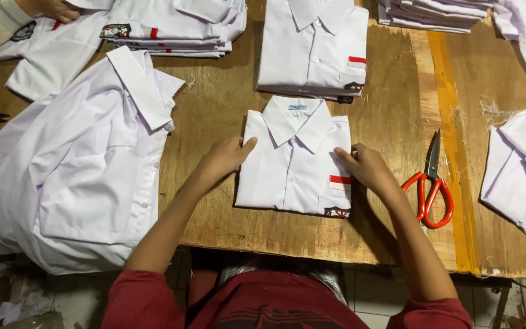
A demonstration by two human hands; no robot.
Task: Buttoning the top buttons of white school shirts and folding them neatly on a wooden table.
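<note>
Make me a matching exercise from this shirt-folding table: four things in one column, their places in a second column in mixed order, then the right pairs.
Things:
1. folded white shirt
2. red-handled scissors
3. unfolded white shirts
4. other person's hand

Places:
A. far left corner, resting on a stack of shirts
B. spread in a pile at the left of the wooden table
C. between the left hand and right hand, both touching its sides
D. lying on the wood just right of the right hand

Pairs: 1-C, 2-D, 3-B, 4-A
</note>
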